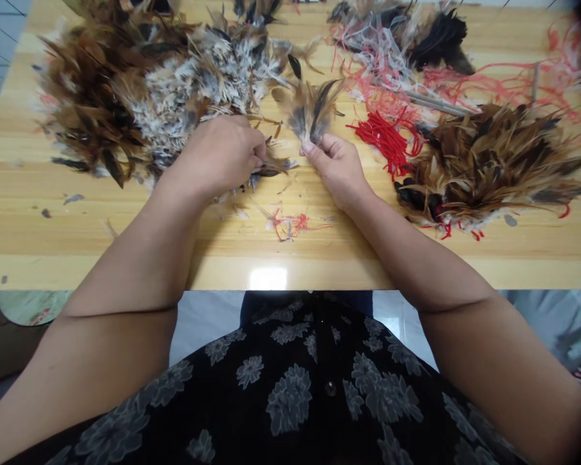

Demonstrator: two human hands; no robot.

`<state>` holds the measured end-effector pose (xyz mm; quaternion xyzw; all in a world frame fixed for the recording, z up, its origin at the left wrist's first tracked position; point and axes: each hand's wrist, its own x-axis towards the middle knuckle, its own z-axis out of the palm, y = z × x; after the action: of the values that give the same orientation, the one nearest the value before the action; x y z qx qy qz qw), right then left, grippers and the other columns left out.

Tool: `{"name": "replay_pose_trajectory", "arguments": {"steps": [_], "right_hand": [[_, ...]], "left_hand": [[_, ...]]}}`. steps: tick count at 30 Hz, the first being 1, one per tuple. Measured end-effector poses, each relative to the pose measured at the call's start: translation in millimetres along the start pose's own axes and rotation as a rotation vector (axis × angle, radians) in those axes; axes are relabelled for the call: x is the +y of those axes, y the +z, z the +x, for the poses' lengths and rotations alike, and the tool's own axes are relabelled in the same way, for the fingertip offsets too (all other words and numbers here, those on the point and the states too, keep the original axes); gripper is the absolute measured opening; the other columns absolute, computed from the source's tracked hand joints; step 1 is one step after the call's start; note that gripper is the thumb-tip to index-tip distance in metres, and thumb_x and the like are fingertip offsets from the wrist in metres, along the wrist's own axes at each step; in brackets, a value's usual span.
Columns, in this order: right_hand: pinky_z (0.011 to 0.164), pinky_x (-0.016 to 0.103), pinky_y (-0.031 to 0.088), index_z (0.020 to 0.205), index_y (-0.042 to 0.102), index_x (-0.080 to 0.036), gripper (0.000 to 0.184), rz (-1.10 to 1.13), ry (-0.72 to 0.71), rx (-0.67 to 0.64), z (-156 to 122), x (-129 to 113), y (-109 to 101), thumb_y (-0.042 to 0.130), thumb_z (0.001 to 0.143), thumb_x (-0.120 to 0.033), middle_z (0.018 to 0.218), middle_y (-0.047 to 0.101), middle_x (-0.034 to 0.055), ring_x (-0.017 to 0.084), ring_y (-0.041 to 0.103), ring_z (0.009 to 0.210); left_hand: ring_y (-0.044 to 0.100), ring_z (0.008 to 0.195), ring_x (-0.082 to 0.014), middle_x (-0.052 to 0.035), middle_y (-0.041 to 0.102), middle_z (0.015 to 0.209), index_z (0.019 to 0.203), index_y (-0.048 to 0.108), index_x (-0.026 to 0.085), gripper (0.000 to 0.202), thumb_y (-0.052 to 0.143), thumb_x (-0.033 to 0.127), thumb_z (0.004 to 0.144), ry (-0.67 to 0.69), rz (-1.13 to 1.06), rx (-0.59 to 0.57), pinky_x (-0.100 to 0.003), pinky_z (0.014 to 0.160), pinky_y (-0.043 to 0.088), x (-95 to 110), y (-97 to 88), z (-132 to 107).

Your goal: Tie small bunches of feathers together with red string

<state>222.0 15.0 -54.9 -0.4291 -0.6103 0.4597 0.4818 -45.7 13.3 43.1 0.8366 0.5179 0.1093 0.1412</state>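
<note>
Pinched between the thumb and fingers of my right hand (341, 169) is a small bunch of feathers (310, 111), brown, grey and black, fanned out with its tips pointing away from me. My left hand (225, 154) is closed, fingers curled downward at the near right edge of a big pile of feathers (169, 97). That pile is brown on the left and fluffy grey-white in the middle. A few dark feathers (275, 166) stick out below the left fingertips; whether they are gripped is hidden.
A bundle of short red cords (385, 141) lies right of my right hand. Beyond it is a brown feather heap (498, 165) with red ties at its near edge. Tangled pink and white strings (382, 55) spread at the back. Red thread scraps (290, 223) lie on the wooden table (329, 258).
</note>
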Motion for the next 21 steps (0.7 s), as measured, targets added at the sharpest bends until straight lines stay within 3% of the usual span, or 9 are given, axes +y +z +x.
{"name": "replay_pose_trajectory", "arguments": {"steps": [6, 10, 12, 16, 21], "right_hand": [[0.093, 0.031, 0.066, 0.098, 0.079, -0.021, 0.06, -0.025, -0.009, -0.004, 2, 4, 3, 0.089, 0.118, -0.076, 0.092, 0.06, -0.0024, 0.015, 0.06, 0.089], [0.096, 0.032, 0.065, 0.101, 0.079, -0.021, 0.057, -0.052, -0.001, 0.004, 2, 6, 4, 0.085, 0.122, -0.074, 0.094, 0.06, -0.0017, 0.016, 0.064, 0.093], [0.096, 0.033, 0.065, 0.101, 0.079, -0.022, 0.056, -0.063, 0.007, 0.009, 1, 5, 4, 0.084, 0.122, -0.073, 0.094, 0.06, -0.0014, 0.017, 0.065, 0.094], [0.098, 0.036, 0.067, 0.097, 0.077, -0.023, 0.054, -0.07, 0.03, 0.009, -1, -1, 3, 0.089, 0.119, -0.071, 0.092, 0.057, -0.0009, 0.02, 0.065, 0.095], [0.103, 0.038, 0.07, 0.094, 0.074, -0.024, 0.054, -0.05, 0.043, 0.01, -3, -6, 4, 0.09, 0.118, -0.07, 0.091, 0.06, -0.0003, 0.021, 0.068, 0.099]], "left_hand": [[0.083, 0.14, -0.0431, -0.0071, 0.085, 0.113, 0.096, 0.081, 0.033, 0.007, 0.078, 0.027, 0.096, -0.117, -0.093, -0.001, -0.055, 0.137, 0.059, 12, -9.4, 1], [0.088, 0.11, -0.0384, -0.0046, 0.081, 0.099, 0.096, 0.073, 0.029, 0.007, 0.07, 0.026, 0.091, -0.217, -0.162, 0.155, -0.059, 0.124, 0.068, 27, -19.3, 0], [0.086, 0.102, -0.0385, -0.0048, 0.081, 0.094, 0.096, 0.069, 0.031, 0.007, 0.074, 0.032, 0.091, -0.222, -0.319, 0.185, -0.063, 0.116, 0.071, 28, -21.0, -1], [0.086, 0.096, -0.0407, -0.0111, 0.088, 0.098, 0.098, 0.068, 0.033, 0.032, 0.093, 0.054, 0.095, -0.188, -0.635, 0.053, -0.075, 0.108, 0.071, 24, -18.2, -1], [0.086, 0.094, -0.0346, -0.0057, 0.086, 0.093, 0.097, 0.071, 0.034, 0.047, 0.105, 0.067, 0.095, -0.113, -0.796, 0.064, -0.064, 0.1, 0.077, 18, -4.6, 4]]}}
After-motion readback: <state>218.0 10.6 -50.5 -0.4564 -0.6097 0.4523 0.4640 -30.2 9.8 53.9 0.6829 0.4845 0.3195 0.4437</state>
